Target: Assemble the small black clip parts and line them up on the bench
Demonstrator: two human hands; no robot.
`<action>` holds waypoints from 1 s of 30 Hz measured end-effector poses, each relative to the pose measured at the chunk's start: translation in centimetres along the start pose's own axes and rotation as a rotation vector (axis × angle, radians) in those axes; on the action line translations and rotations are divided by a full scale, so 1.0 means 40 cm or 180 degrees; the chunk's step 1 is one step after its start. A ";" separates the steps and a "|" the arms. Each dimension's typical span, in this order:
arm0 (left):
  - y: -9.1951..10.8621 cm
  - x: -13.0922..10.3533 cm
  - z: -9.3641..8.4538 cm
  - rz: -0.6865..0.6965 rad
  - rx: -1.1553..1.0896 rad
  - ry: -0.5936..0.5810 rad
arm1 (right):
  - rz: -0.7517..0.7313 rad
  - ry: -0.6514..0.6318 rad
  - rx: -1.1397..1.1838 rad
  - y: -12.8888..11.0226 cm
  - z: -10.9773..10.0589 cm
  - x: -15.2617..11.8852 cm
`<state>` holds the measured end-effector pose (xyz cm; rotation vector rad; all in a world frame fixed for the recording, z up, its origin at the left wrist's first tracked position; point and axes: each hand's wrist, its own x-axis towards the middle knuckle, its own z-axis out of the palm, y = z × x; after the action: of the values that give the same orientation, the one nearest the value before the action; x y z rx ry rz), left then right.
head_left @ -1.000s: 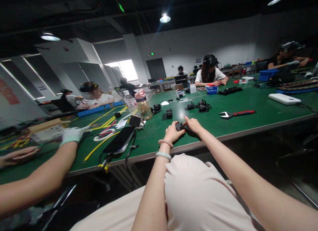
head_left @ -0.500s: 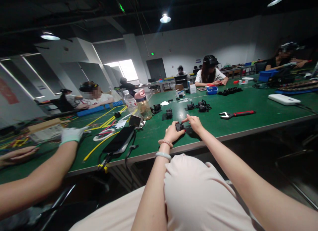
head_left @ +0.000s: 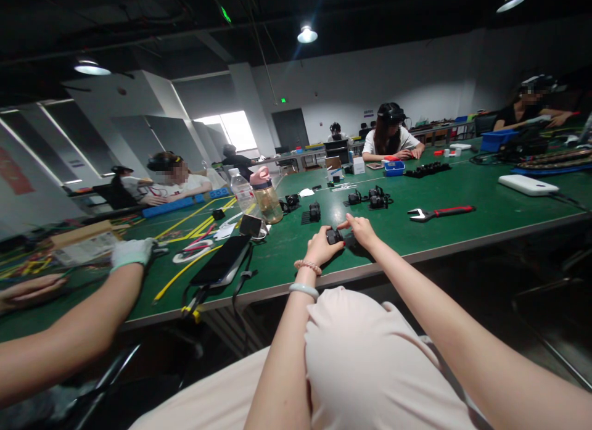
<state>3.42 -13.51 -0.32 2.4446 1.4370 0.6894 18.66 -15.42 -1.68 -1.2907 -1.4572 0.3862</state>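
Wrapped around a small black cylindrical part [head_left: 333, 235], my left hand [head_left: 319, 246] rests near the table's front edge. My right hand [head_left: 363, 230] is just to the right of that part, its index finger reaching toward the part's upper side and the other fingers curled in. Whether anything small is pinched there is hidden. Beyond my hands stands a similar black part [head_left: 314, 211] with a comb-like strip beside it. Several more black parts [head_left: 378, 198] lie farther back. An adjustable wrench [head_left: 441, 213] with a red and black handle lies to the right.
The green table [head_left: 287, 257] carries a black phone-like device [head_left: 221, 261] with a strap, a drink bottle [head_left: 268, 202] and a clear water bottle [head_left: 241, 189]. A white power bank [head_left: 528, 185] lies right. At left, a co-worker's gloved hand [head_left: 132, 253] is near coloured wires.
My hands and the black part stay almost in place. The co-worker's gloved hand at left has shifted slightly, its fingers drawn in.
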 end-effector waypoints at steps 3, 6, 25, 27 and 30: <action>-0.004 0.002 0.003 0.0067 -0.0005 0.0022 | 0.0006 -0.0047 0.0021 0.004 0.000 0.002; -0.009 0.003 0.005 0.0136 0.0007 0.0026 | -0.0024 -0.0101 0.0026 0.009 0.001 0.004; 0.007 -0.005 -0.006 0.0007 0.0000 -0.0017 | 0.0155 -0.0211 0.0037 0.017 0.005 0.007; 0.003 -0.003 -0.005 0.0055 0.0001 -0.0011 | 0.0174 -0.0234 0.0037 0.019 0.005 0.008; -0.003 0.001 -0.001 0.0120 -0.0008 0.0007 | 0.0156 -0.0250 0.0050 0.020 0.005 0.008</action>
<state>3.32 -13.41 -0.35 2.4758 1.3933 0.7016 18.94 -14.79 -2.22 -1.3131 -1.4873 0.4846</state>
